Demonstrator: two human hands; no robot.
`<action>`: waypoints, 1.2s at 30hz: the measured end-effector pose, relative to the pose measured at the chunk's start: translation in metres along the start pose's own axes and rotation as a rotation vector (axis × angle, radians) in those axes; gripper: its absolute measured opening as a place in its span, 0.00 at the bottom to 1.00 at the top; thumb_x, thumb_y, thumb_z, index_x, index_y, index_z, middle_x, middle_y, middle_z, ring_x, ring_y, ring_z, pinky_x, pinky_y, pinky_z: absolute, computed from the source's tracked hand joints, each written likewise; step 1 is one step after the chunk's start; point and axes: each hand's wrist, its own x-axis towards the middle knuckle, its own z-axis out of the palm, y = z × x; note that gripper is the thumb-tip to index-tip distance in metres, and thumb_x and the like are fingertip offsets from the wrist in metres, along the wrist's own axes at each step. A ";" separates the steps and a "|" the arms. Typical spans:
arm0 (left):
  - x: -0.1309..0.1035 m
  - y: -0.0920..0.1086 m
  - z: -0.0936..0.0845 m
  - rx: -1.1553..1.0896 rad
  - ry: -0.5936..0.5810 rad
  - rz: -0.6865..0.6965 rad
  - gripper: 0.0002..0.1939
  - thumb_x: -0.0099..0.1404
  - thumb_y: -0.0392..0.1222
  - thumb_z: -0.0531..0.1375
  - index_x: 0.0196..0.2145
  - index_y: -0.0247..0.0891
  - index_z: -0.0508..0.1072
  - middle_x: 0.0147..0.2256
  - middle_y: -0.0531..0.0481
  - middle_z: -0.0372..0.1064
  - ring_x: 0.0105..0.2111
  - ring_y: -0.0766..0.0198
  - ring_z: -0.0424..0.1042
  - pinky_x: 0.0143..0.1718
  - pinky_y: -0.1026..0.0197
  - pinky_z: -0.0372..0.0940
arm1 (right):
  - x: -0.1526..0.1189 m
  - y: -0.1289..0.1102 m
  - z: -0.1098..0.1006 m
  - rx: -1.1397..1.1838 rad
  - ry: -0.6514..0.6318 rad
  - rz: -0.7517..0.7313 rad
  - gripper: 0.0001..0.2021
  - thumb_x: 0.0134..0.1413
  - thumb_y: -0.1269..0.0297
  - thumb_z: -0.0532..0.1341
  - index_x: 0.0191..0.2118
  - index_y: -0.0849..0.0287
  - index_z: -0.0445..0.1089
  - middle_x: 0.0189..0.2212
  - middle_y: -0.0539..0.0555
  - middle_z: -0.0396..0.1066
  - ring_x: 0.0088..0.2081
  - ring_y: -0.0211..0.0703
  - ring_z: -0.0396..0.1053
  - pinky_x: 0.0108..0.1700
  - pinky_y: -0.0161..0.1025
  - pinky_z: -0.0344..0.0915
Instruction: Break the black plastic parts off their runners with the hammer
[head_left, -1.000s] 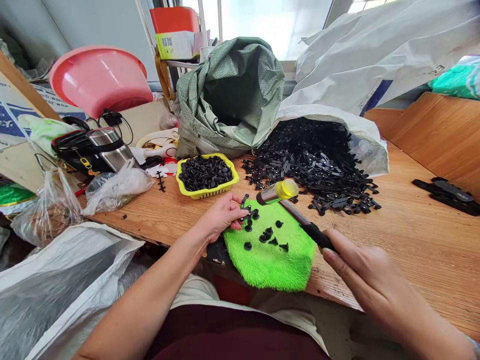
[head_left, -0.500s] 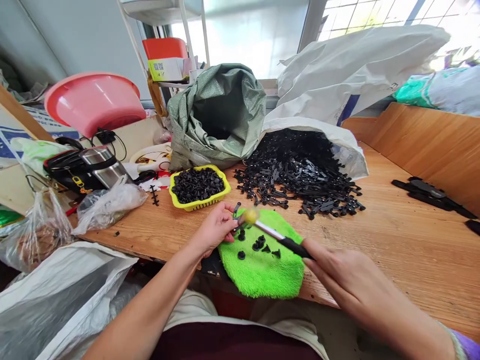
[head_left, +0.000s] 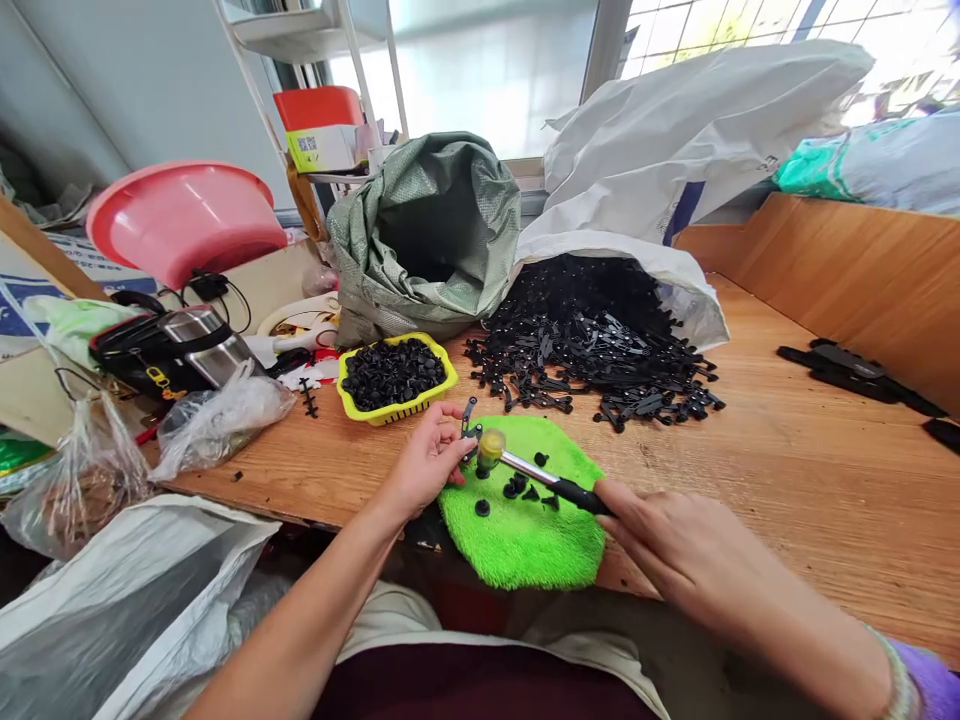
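Observation:
My left hand (head_left: 433,455) pinches a black plastic linkage piece (head_left: 469,415) over the left edge of a bright green cloth (head_left: 525,550). In my right hand (head_left: 660,540) is the black grip of a mallet (head_left: 540,476) with a yellowish head and a metal shaft. The mallet's head is close beside the left fingertips; whether it touches the black piece I cannot tell. Several loose black plastic plugs (head_left: 514,486) lie on the cloth beneath the shaft. A yellow basket (head_left: 390,412) full of similar black plugs stands just beyond my left hand.
A big heap of black plastic strips (head_left: 600,345) spills from a white sack (head_left: 705,300) onto the wooden table (head_left: 787,480). Behind the basket stands an open green woven sack (head_left: 360,270). A pink basin (head_left: 187,215), a steel flask (head_left: 199,340) and plastic bags (head_left: 225,415) crowd the left.
The blurred mallet head now appears sharper and slightly lower. Another black plug shows on the cloth to the right of the head. The view has shifted slightly.

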 end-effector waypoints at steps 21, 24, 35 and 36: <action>0.004 -0.003 -0.001 0.091 -0.012 -0.020 0.15 0.53 0.42 0.59 0.37 0.38 0.59 0.19 0.63 0.58 0.13 0.76 0.58 0.14 0.73 0.53 | 0.010 -0.004 0.005 -0.025 -0.055 0.060 0.11 0.60 0.66 0.45 0.32 0.57 0.62 0.18 0.52 0.68 0.19 0.47 0.67 0.21 0.38 0.49; -0.005 0.001 -0.008 0.028 0.023 -0.078 0.16 0.53 0.44 0.60 0.37 0.37 0.62 0.21 0.61 0.61 0.13 0.78 0.57 0.15 0.74 0.48 | 0.003 0.001 -0.001 0.015 0.000 0.074 0.14 0.62 0.64 0.41 0.35 0.58 0.62 0.20 0.54 0.69 0.22 0.48 0.69 0.22 0.39 0.55; -0.066 0.005 -0.013 0.112 0.093 -0.155 0.11 0.50 0.44 0.64 0.32 0.38 0.79 0.31 0.47 0.77 0.31 0.63 0.71 0.34 0.64 0.64 | -0.049 0.023 0.014 0.388 0.190 0.186 0.14 0.60 0.56 0.43 0.36 0.50 0.63 0.17 0.52 0.67 0.20 0.50 0.67 0.21 0.40 0.60; -0.065 0.004 -0.012 0.137 0.083 -0.150 0.11 0.51 0.44 0.64 0.33 0.38 0.79 0.32 0.47 0.77 0.31 0.62 0.71 0.34 0.63 0.64 | -0.050 0.023 0.017 0.397 0.189 0.183 0.14 0.60 0.56 0.42 0.35 0.50 0.63 0.17 0.52 0.67 0.20 0.50 0.67 0.21 0.40 0.60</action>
